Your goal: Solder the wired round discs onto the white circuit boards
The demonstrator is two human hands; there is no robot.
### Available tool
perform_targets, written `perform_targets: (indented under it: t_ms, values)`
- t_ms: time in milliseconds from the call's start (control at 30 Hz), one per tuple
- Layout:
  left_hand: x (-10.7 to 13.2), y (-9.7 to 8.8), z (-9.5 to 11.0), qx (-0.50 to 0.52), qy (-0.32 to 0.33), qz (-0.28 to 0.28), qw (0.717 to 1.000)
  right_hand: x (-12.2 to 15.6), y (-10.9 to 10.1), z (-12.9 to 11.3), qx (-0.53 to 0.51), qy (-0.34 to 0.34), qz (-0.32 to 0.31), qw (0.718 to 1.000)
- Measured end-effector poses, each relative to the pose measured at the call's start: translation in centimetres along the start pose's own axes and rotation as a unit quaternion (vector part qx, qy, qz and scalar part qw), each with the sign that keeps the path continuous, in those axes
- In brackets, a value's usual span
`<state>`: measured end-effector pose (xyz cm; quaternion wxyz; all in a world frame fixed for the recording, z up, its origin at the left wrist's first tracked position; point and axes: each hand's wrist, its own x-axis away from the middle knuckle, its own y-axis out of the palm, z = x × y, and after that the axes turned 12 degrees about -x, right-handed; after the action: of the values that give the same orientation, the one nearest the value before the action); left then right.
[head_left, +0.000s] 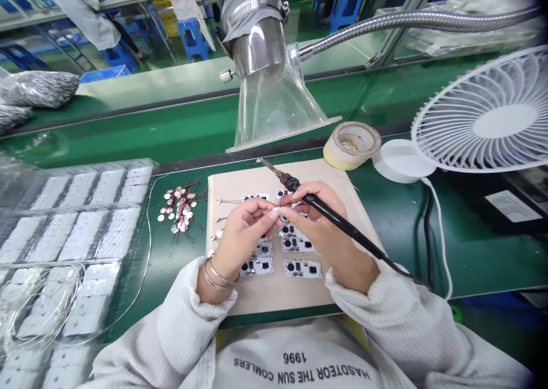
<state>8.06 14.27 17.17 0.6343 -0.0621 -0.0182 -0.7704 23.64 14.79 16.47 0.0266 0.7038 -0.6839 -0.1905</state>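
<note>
Tabletop (479,246) in green shows either side of the tan mat (295,295); wired discs (182,209) heap just off its left edge, near trays (85,238). A tape roll (340,157) sits at the far right corner beside the fan (500,121); a clear hood (278,104) hangs beyond. Over circuit boards (302,268), the left hand (246,226) pinches a tiny, mostly hidden piece (276,209); the right hand (321,226), fingertips meeting it, grips the soldering iron (331,218).
</note>
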Motion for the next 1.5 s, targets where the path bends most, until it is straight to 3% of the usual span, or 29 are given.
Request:
perform_targets:
  t_ms: [233,433,667,900,1100,1500]
  values:
    - [-0.2,0.2,-1.1,0.067,0.000,-0.028,0.997,0.0,-0.1,0.5,-0.037,0.004,-0.012,0.999]
    - [0.3,1.1,-2.3,0.094,0.038,0.044,0.994,0.6,0.4,0.8,-0.067,0.015,0.015,0.998]
    - [0.5,0.9,-1.8,0.020,0.037,0.057,0.998,0.5,0.4,0.9,-0.052,0.020,0.007,0.998]
    - [0.6,0.3,-1.4,-0.015,0.022,0.037,0.999,-0.3,-0.2,0.7,-0.030,-0.028,0.082,0.996]
    - [0.5,0.2,-1.4,-0.004,0.004,0.008,1.000,0.1,-0.2,0.9,-0.013,-0.011,0.036,0.999]
    - [0.2,0.0,-1.1,-0.076,0.050,0.027,0.996,0.4,-0.1,0.9,0.021,-0.028,0.045,0.998]
